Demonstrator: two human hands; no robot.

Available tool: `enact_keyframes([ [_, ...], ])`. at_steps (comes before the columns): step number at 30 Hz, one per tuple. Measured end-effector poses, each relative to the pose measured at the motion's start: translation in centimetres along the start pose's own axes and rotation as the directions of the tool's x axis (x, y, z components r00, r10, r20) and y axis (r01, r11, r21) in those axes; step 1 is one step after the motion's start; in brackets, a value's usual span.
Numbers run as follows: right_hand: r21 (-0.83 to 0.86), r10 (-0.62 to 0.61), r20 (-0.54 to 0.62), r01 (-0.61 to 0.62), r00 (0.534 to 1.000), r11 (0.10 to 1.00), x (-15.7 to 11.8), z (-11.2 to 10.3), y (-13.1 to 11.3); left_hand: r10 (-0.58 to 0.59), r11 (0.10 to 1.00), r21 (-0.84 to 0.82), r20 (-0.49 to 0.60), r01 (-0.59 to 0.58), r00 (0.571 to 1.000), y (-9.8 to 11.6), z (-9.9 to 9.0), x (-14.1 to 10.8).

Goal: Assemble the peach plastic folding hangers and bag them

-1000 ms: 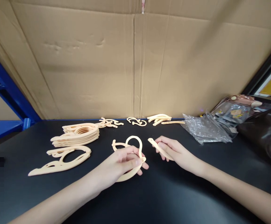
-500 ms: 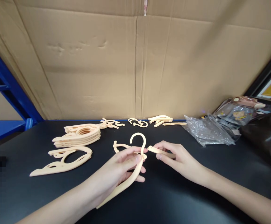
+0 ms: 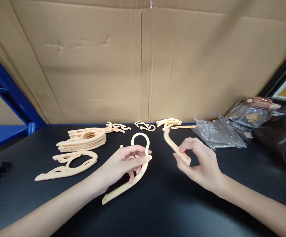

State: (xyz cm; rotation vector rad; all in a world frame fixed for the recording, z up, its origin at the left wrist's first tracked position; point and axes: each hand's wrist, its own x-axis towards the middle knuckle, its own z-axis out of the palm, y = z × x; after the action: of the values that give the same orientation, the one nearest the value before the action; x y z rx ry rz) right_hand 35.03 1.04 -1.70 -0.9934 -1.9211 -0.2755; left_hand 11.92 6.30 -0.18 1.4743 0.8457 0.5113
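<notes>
My left hand (image 3: 125, 164) pinches a cream plastic clothes hanger (image 3: 119, 192) at the joint below its curved hook, between thumb and fingers. One long arm of it slopes down toward me; another part behind my fingers is mostly hidden. To the right, my right hand (image 3: 199, 161) grips a loose curved hanger arm (image 3: 172, 144) near its lower end, which has a small hole. The arm's bent end points up and away from me. A gap of bare black table separates the two pieces.
On the left lie a stack of folded cream hangers (image 3: 83, 144) and more folded hangers (image 3: 91, 164) nearer me. Loose hooks (image 3: 145, 126) and hanger arms (image 3: 169, 123) rest along the back. Clear plastic bags (image 3: 219, 133) and a dark brown bag (image 3: 278, 141) occupy the right. Cardboard (image 3: 96, 65) stands behind.
My right hand has moved right, away from the hanger, and the arm in it has swung round with its bent end upward. My left hand has shifted slightly left with the hanger.
</notes>
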Motion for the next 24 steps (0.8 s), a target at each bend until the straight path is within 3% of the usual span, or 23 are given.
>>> enact_keyframes([
  [4, 0.186, 0.255, 0.076, -0.265, 0.964, 0.946, -0.2, 0.3, 0.0, -0.065, 0.998, 0.020, -0.001, 0.065, 0.998, -0.1, 0.0, 0.1],
  [7, 0.315, 0.296, 0.213, -0.352, 0.931, 0.881, -0.2, 0.8, 0.0, -0.083, 0.996, 0.025, 0.002, 0.083, 0.997, -0.5, 0.1, 0.3],
  [13, 0.359, 0.173, 0.425, -0.341, 0.888, 0.869, -0.6, 1.7, 0.2, -0.019, 0.998, -0.060, -0.047, 0.017, 0.999, -1.1, 0.4, 0.4],
  [20, 0.167, 0.133, 0.536, -0.259, 0.834, 0.951, -0.8, 1.8, 0.2, -0.029, 1.000, -0.009, -0.016, 0.029, 0.999, -0.9, 0.8, 0.2],
  [24, 0.165, 0.077, 0.560, -0.203, 0.825, 0.965, -0.6, 1.5, -0.4, -0.024, 1.000, 0.001, -0.038, 0.024, 0.999, -1.0, 1.0, 0.3],
])
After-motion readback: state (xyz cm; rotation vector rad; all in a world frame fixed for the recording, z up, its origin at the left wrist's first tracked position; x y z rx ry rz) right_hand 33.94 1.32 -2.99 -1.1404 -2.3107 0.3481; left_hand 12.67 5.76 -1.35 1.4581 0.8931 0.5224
